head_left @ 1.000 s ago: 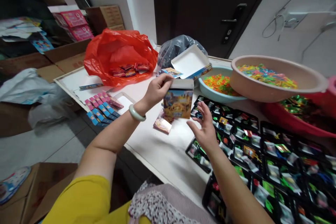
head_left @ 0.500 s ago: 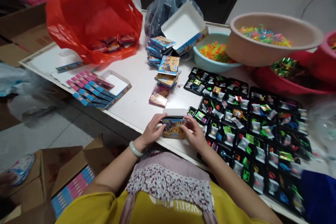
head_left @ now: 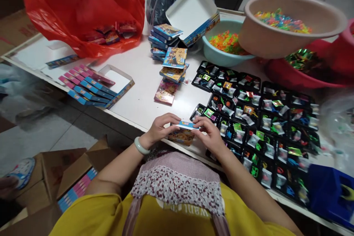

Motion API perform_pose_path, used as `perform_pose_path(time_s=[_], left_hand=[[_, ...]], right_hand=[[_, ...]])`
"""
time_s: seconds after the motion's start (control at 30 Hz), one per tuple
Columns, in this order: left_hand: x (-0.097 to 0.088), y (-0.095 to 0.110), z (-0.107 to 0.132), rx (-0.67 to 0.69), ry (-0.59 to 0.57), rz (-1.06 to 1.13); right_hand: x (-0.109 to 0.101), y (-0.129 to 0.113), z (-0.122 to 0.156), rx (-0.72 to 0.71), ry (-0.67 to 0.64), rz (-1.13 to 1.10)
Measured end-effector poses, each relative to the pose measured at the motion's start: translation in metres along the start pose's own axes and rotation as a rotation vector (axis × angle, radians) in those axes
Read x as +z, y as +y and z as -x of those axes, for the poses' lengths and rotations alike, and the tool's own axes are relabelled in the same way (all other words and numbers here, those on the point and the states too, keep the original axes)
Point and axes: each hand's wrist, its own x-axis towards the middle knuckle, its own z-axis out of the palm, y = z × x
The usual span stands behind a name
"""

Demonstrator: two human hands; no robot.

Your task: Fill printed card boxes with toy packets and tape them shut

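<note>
Both hands grip a small printed cardboard box [head_left: 181,136] at the table's near edge, its blue top flap folded over. My left hand [head_left: 163,127] pinches the left end, and my right hand [head_left: 208,132] pinches the right end with fingers along the top. Just beyond lies a pink box [head_left: 166,92], close to a stack of blue and yellow boxes [head_left: 174,59]. Right of my right hand are rows of black trays [head_left: 238,118] filled with small toys and wrapped pieces. To the left, an open display carton [head_left: 121,90] holds pink and blue boxes [head_left: 88,86] standing in rows.
A red plastic bag [head_left: 80,11] with boxes inside stands at the back left. Basins [head_left: 293,3] of colourful pieces crowd the back right. A blue tape dispenser [head_left: 329,191] is at the right edge. Cardboard cartons [head_left: 66,169] sit on the floor at left.
The box's raised white top flap has been folded down, so its blue face now shows on top. Both hands have moved their fingers onto this top edge. The camera view has shifted slightly.
</note>
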Motion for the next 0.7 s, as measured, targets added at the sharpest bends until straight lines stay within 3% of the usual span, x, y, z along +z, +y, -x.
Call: perform_pose_path(time_s=[0.23,0.37,0.53,0.6,0.7], left_hand=[[0.012,0.007,-0.010,-0.213,0.041,0.003],[0.003,0.005,-0.014,-0.055,-0.062,0.047],[-0.018,0.001,-0.006,0.145,-0.297,0.037],[-0.020,-0.002,-0.002,0.126,-0.295,0.023],[-0.016,-0.005,0.001,-0.025,-0.201,0.017]], right_hand=[[0.008,-0.006,0.001,0.090,0.108,0.029],[0.006,-0.010,0.008,0.006,0.116,0.119],[-0.001,-0.008,0.034,-0.189,-0.023,0.241],[0.004,-0.002,0.039,-0.215,-0.025,0.233],[0.017,0.002,0.038,-0.152,0.055,0.182]])
